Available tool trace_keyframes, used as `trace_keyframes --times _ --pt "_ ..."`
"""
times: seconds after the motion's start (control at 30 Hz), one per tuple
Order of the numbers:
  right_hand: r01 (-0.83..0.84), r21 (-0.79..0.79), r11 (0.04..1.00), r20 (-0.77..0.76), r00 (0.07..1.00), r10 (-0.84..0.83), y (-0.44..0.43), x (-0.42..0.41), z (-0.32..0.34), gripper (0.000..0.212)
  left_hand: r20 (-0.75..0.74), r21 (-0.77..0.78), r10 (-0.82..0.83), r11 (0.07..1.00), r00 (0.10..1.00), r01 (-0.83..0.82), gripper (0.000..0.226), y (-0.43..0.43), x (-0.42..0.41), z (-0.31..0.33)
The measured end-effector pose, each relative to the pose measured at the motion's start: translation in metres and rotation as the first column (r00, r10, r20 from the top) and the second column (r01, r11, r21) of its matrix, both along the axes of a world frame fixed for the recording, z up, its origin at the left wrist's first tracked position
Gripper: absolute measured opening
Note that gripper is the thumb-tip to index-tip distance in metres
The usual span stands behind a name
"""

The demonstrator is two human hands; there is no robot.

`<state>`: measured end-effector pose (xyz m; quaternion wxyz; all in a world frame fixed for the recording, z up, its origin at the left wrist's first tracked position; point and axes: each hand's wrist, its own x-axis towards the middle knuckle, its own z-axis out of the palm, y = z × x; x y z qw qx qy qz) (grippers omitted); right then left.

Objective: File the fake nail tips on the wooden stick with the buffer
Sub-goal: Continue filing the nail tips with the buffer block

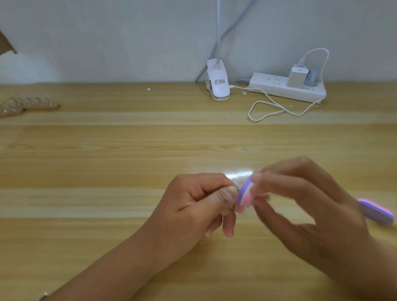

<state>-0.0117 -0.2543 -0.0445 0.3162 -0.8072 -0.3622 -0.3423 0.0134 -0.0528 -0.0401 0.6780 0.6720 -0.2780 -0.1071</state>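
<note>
So the nail tip (235, 187) is pinched between thumb and forefinger of the left hand (191, 202). It's barely seen, and its stick is hidden in the curled fingers. The buffer (244, 193) is set against it from the right, gripped in the fingertips of the right hand (303, 205). Its long axis stands nearly upright, leaning a bit right. Exact contact can't be told through the blur. Short strokes along that axis are probably what's called for. A second buffer (376, 212) is lying on the table (102, 158) further right.
</note>
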Motion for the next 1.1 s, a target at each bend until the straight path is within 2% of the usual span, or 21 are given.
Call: trace_keyframes --times 0.1,0.17,0.3,0.4,0.5,0.67,0.83,1.1 --pt "-0.006 -0.035 0.999 0.036 0.999 0.007 0.004 -0.003 -0.004 0.022 0.012 0.018 -0.006 1.000 1.000 0.006 0.027 0.000 0.000 0.000" --pt "0.055 -0.045 0.998 0.013 0.998 -0.054 -0.004 0.005 -0.004 0.019 -0.014 0.010 -0.003 1.000 1.000 0.003 0.027 0.000 0.000 0.001" --pt "0.168 0.052 0.985 -0.049 0.985 -0.165 -0.012 0.016 0.001 0.023 -0.066 -0.004 -0.055 0.998 0.996 0.055 0.030 0.001 0.000 0.004" --pt "0.089 0.077 0.993 -0.039 0.995 -0.086 -0.006 0.008 0.002 0.029 -0.113 -0.004 -0.080 0.997 0.990 0.080 0.032 -0.001 0.000 0.004" --pt "-0.012 0.022 1.000 -0.001 1.000 0.012 -0.001 0.000 -0.002 0.025 -0.142 0.004 -0.099 0.995 0.985 0.101 0.032 -0.002 0.001 0.003" --pt "0.009 -0.007 1.000 -0.006 1.000 -0.009 -0.004 0.004 0.000 0.029 -0.216 -0.020 -0.155 0.988 0.964 0.155 0.032 0.002 0.004 0.002" --pt "-0.008 -0.040 0.999 0.007 1.000 0.008 -0.002 0.000 -0.003 0.023 -0.268 -0.014 -0.230 0.972 0.936 0.234 0.032 0.003 0.006 0.000" --pt "-0.040 -0.058 0.997 -0.002 0.999 0.040 0.001 -0.001 -0.004 0.025 -0.303 -0.023 -0.237 0.970 0.923 0.242 0.032 0.004 0.007 0.000"
